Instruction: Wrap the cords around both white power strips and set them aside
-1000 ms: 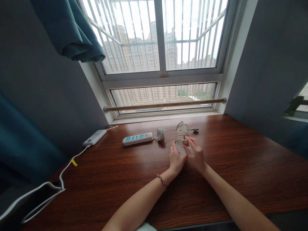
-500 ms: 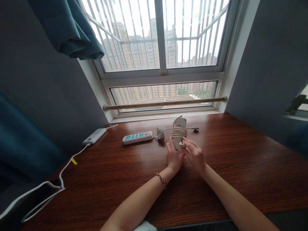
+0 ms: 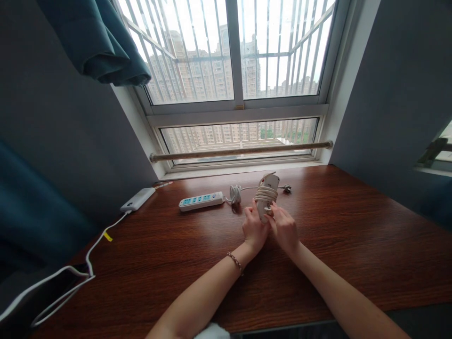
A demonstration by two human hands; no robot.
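A white power strip [image 3: 271, 181] is tilted up above the table, its own cord [image 3: 266, 193] wound several turns around its middle. My left hand [image 3: 254, 227] grips the lower end of this strip from the left. On the right, my right hand [image 3: 285, 228] pinches the cord's plug [image 3: 268, 208] against the strip, metal prongs showing. Behind and to the left lies a second power strip [image 3: 201, 201] with blue sockets. Its bundled cord [image 3: 235, 194] runs behind the held strip to a plug [image 3: 286, 189] on the right.
A white power bank [image 3: 137, 199] lies at the table's left edge, with a white cable [image 3: 92, 247] trailing off it. The brown wooden table [image 3: 176, 259] reaches the window, where a horizontal rail [image 3: 243, 151] crosses. Blue curtains [image 3: 99, 42] hang on the left.
The wound power strip has tilted, its upper end leaning further right. My hands have stayed on it, shifting slightly. The other strip rests as before.
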